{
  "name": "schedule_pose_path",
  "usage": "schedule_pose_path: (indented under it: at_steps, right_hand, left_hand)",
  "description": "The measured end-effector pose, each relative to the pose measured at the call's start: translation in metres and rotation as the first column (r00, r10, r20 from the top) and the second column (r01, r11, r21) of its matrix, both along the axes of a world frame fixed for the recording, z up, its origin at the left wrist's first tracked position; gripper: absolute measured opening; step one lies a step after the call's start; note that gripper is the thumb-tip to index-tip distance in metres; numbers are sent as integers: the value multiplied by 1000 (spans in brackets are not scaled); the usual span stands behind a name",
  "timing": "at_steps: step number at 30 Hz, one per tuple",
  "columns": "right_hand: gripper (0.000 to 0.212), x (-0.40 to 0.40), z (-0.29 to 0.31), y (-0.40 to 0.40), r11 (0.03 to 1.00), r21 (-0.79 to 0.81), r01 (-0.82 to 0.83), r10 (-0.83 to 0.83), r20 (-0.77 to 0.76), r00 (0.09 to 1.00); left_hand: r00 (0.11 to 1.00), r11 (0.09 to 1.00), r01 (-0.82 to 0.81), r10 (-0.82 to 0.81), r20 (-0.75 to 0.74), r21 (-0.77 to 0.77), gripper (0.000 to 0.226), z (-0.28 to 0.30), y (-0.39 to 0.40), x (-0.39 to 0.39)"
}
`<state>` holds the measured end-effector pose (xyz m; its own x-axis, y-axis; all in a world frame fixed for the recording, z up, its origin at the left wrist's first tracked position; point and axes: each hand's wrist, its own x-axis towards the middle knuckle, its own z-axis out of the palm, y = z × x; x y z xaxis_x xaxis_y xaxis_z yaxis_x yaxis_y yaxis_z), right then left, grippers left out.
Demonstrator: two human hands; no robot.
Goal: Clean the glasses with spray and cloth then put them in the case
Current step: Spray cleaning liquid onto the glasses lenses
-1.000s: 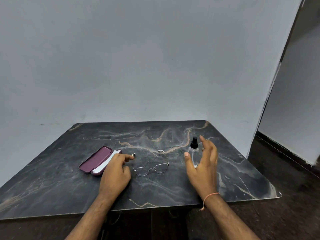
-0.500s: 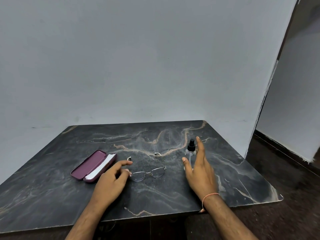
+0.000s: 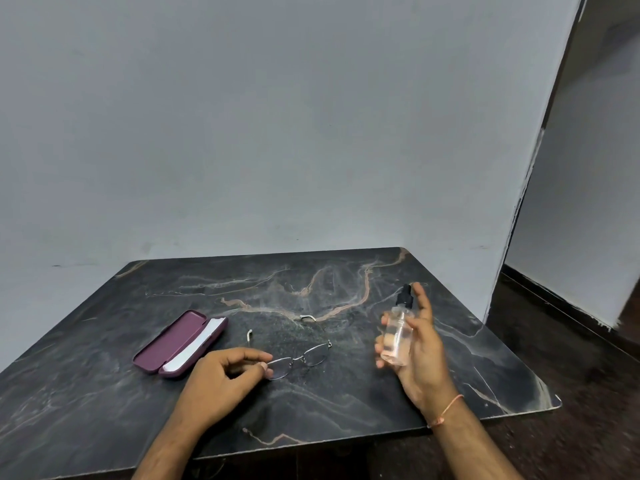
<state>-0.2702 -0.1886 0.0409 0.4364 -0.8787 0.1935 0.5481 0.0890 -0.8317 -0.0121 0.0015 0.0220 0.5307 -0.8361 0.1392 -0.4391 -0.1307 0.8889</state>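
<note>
Thin metal-framed glasses (image 3: 304,356) lie on the dark marble table (image 3: 311,410), temples unfolded toward the wall. My left hand (image 3: 221,379) pinches the frame's left lens corner between thumb and forefinger. My right hand (image 3: 420,348) holds a clear spray bottle (image 3: 398,336) with a black nozzle, lifted above the table right of the glasses, index finger raised by the nozzle. An open maroon glasses case (image 3: 173,344) lies at the left, with a white cloth (image 3: 194,348) in its near half.
A plain grey wall stands directly behind the table. The table's right edge drops to a dark floor (image 3: 588,393), where a wall corner (image 3: 519,202) and a passage open to the right.
My right hand has closed around the spray bottle and lifted it off the table. My left hand has taken hold of the glasses' left corner. The view shifted slightly.
</note>
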Motion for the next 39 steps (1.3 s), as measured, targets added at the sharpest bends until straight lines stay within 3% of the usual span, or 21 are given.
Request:
schedule_pose_path:
  at_steps: [7,11,15,20,24,28,32,39]
  right_hand:
    - [52,-5,2,-2,953,171,-249,205,239,949]
    - [25,-9,-1,-2,915,169,-367,308,299,903]
    - [33,-5,3,2,946,140,-293,268,173,948]
    - [44,4,6,14,992,-42,-119,117,-47,992]
    - [52,16,4,28,969,-247,-19,-43,-243,969]
    - [58,32,-4,39,851,-525,21,-266,-396,879]
    - [59,53,-8,46,638,-770,-12,-491,-418,764]
    - [60,77,-10,58,368,-912,-182,-696,-400,597]
  left_hand:
    - [996,1000,16,-14,84,-26,36,-2,-1,2]
    - [994,999,22,-18,110,-34,35,-2,0,2]
    - [989,1000,13,-10,147,-18,27,-1,0,2]
    - [986,999,-10,18,167,-49,18,-3,0,1]
    - [974,998,-24,38,222,-65,13,-4,-6,3]
    - [959,990,-35,71,273,-133,13,0,-18,3]
    - [993,981,-46,66,102,-188,14,5,-39,6]
    - [989,931,-122,84,-124,-343,13,4,-55,3]
